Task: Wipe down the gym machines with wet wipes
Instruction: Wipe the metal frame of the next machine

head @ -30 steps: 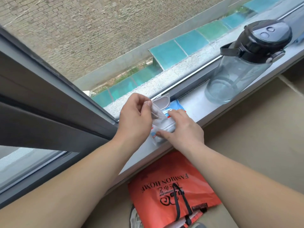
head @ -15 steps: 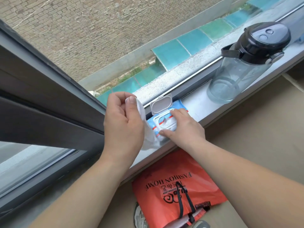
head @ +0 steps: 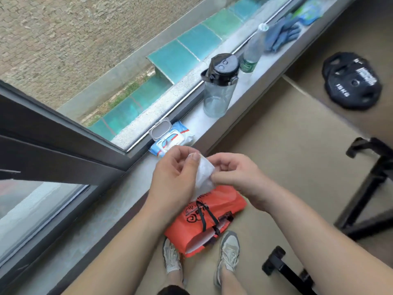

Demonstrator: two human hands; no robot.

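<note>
A white wet wipe (head: 203,175) hangs between my two hands above the sill's front edge. My left hand (head: 173,177) pinches its upper corner with thumb and fingers. My right hand (head: 235,176) pinches its right edge. The blue and white wet wipe pack (head: 172,139) lies on the grey windowsill (head: 136,188) just beyond my hands, its white flip lid standing up. Black machine legs (head: 368,188) show at the right edge, and a black bar foot (head: 282,267) lies lower right.
On the sill stand a clear jug with a black lid (head: 219,86), a plastic bottle (head: 252,52), blue gloves (head: 280,35) and a blue packet (head: 308,10). An orange bag (head: 210,216) lies on the floor by my shoes. Black weight plates (head: 353,81) rest at the right.
The wipe has come free of the pack. My right hand left the pack and took the wipe's edge. Both hands drew back from the sill, and the view pulled back and right.
</note>
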